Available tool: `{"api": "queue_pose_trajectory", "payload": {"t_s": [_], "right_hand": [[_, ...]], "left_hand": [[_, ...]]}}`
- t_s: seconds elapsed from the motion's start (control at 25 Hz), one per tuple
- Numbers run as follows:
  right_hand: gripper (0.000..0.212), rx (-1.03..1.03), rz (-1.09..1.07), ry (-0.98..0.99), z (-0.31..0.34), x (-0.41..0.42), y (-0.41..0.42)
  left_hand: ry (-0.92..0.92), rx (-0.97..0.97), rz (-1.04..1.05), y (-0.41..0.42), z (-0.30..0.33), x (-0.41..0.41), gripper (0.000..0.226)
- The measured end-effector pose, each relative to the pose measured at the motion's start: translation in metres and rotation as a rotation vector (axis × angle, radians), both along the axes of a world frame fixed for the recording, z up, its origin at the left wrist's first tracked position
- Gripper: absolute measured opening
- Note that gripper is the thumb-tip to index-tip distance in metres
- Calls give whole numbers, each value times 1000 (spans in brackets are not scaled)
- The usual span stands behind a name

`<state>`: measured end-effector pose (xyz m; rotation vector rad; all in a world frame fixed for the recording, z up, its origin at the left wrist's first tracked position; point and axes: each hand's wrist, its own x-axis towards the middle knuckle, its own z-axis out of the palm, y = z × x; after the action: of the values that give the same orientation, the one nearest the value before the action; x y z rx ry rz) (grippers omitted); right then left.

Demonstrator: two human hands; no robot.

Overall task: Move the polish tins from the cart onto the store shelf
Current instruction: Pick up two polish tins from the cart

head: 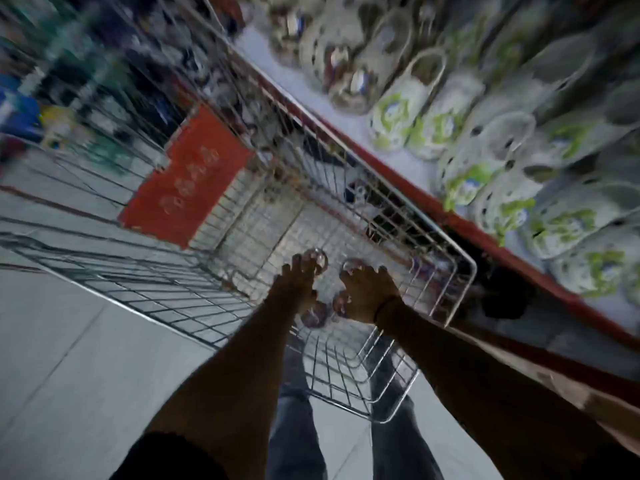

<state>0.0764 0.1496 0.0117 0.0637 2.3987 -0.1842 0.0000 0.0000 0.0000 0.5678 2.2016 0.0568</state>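
Both my hands reach down into a wire cart [460, 258]. Several round polish tins lie on its floor, blurred by motion. My left hand [298, 282] has its fingers on one tin [317, 259], and another tin [313, 315] lies just below that hand. My right hand [367, 296] covers a tin [351, 265] at its fingertips and a second one [340, 303] under its palm. Whether either hand has a tin fully gripped is hard to tell. The store shelf [408, 157] with a red front edge runs along the cart's right side.
Rows of white and green slippers [429, 123] fill the shelf. A red flap [187, 174] hangs on the cart's far end. Grey tiled floor [69, 341] lies to the left, more blurred stock at the top left. My legs in jeans [294, 427] stand behind the cart.
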Motion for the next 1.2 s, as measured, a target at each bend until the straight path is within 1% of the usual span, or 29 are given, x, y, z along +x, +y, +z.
{"api": "queue_pose_trajectory", "payload": {"t_s": [0.04, 0.08, 0.12, 0.2, 0.28, 0.36, 0.44, 0.52, 0.6, 0.68, 0.76, 0.8, 0.92, 0.96, 1.08, 1.12, 1.2], "right_hand": [[58, 27, 13, -79, -19, 7, -5], [58, 5, 13, -102, -44, 15, -9], [59, 3, 8, -113, -62, 26, -14], [63, 12, -14, -102, -80, 36, -23], [55, 8, -87, -57, -92, 36, -28], [45, 27, -107, -41, -92, 31, -32], [41, 45, -124, -43, -85, 29, -32], [47, 59, -135, -36, -63, 25, -28], [57, 40, -179, -30, -31, 17, -20], [57, 22, -235, 60, 11, -3, -9], [55, -23, -268, 190, 70, -29, 3], [58, -54, -286, 228, 98, -40, 8], [60, -131, -299, 485, 180, -76, 37], [59, -138, -305, 580, 219, -83, 50], [66, -116, -311, 744, 325, -91, 89], [65, -91, -314, 786, 354, -90, 103], [62, -30, -320, 861, 407, -79, 137]], "left_hand": [[-71, -65, -1, 5, -18, 12, 75], [-121, -89, 6, 12, -44, 26, 67], [-129, -122, 6, 16, -57, 39, 62], [-93, -135, -107, 23, -71, 61, 64], [-35, -130, -110, 29, -81, 67, 63], [-38, -140, -30, 30, -82, 68, 67], [-52, -171, 36, 25, -74, 64, 76], [-12, -160, 68, 16, -55, 54, 82], [26, -111, 111, 7, -21, 37, 88], [87, -36, 143, 1, 23, 11, 90], [186, 69, 130, -7, 84, -18, 80], [224, 119, 124, -9, 112, -33, 74], [401, 344, 78, 0, 195, -82, 56], [486, 424, 56, 9, 228, -97, 57], [645, 667, 41, 43, 321, -124, 77], [674, 747, 45, 56, 347, -129, 77], [704, 909, 34, 91, 392, -131, 69]]}}
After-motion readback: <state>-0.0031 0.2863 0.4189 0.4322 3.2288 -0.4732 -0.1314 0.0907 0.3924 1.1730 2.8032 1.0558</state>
